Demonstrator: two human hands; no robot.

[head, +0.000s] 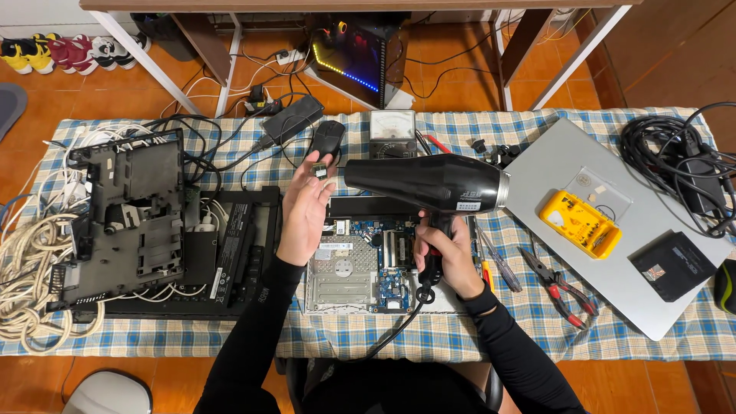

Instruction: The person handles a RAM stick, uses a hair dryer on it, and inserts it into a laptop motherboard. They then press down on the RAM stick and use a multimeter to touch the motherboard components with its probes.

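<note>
My left hand (305,211) is raised over the table and pinches a small dark chip-like part (319,170) between thumb and fingers. My right hand (445,253) grips the handle of a black hair dryer (425,182), whose nozzle points left at the small part, a few centimetres away. Under both hands lies an opened laptop base (360,264) with a blue circuit board and a metal drive cage showing.
A black laptop bottom shell (126,218) and a long battery (234,245) lie left, beside coiled white cables (27,268). A silver laptop lid (613,222) with a yellow bit case (579,224) sits right. Pliers (556,287), screwdrivers (498,264), an analog meter (392,126) and a mouse (328,138) surround the work.
</note>
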